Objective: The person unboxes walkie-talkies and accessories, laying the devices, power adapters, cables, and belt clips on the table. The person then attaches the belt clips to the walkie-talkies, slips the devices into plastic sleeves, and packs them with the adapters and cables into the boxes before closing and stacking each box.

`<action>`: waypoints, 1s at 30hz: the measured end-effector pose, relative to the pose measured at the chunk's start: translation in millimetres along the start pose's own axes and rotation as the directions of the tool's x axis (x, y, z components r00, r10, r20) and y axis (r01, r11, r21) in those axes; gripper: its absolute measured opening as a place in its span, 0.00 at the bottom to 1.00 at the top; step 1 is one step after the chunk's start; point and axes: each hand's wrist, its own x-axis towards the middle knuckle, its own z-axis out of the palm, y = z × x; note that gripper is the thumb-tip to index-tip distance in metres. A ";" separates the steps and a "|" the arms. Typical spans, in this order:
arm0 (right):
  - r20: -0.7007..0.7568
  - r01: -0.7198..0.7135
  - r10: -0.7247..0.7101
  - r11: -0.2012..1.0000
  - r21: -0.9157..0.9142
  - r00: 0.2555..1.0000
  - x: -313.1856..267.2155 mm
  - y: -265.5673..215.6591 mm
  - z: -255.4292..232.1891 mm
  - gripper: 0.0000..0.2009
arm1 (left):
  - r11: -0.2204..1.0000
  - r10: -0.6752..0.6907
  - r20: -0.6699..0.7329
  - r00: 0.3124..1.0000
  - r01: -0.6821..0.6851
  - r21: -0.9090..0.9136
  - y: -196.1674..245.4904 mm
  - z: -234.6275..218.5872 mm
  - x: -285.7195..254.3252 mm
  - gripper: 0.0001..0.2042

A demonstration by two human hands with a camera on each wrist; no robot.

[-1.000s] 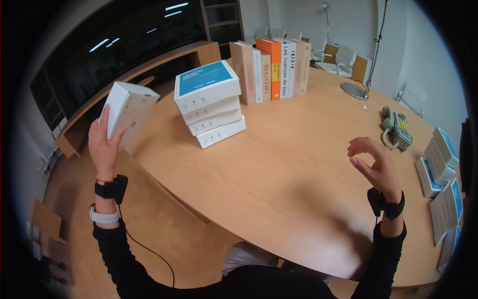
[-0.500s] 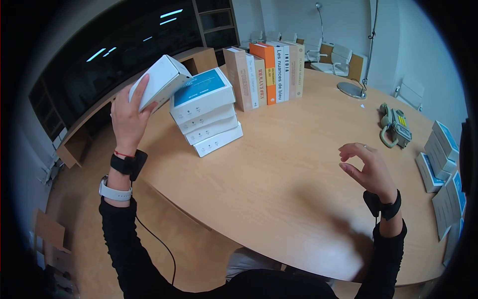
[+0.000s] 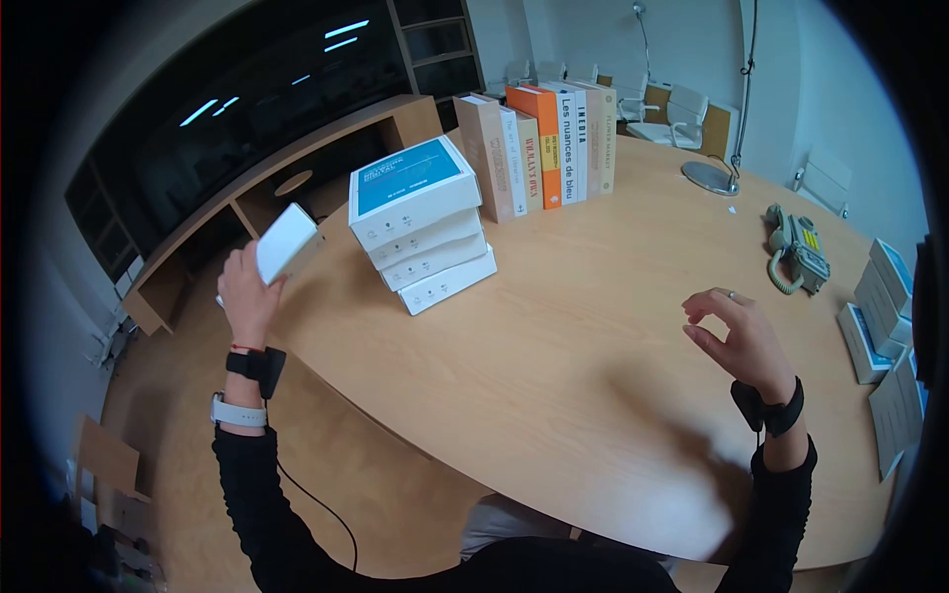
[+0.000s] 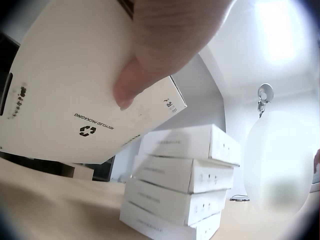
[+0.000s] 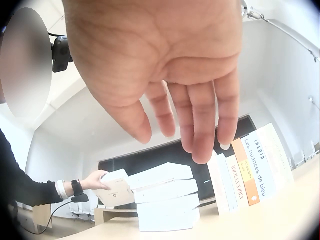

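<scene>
My left hand [image 3: 249,298] grips a white box [image 3: 287,242] by its sides, raised beside the table's left edge. In the left wrist view the thumb presses the face of that box [image 4: 65,85], which has a recycled packaging mark. Just right of it stands a slightly uneven stack of several white boxes [image 3: 425,265]; the top one has a blue panel [image 3: 410,176] facing up. My right hand [image 3: 741,341] hovers over the right half of the table, fingers loosely bent and holding nothing. In the right wrist view its palm [image 5: 160,45] is bare.
A row of upright books [image 3: 549,153] stands behind the stack. Farther right are a lamp base [image 3: 710,178], a corded telephone [image 3: 799,249] and more white and blue boxes [image 3: 880,306] by the table's right edge. A low wooden shelf [image 3: 287,168] runs behind on the left.
My left hand first carried the box up and right until it overlapped the stack's top, then drew it back left and lower. The right hand has stayed nearly in place.
</scene>
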 end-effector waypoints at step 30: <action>0.176 -0.023 0.027 0.999 -0.023 0.984 0.5 5.8 12.3 0.10 | 0.941 0.258 0.550 0.794 -0.079 -0.328 23.1 87.5 -80.7 0.33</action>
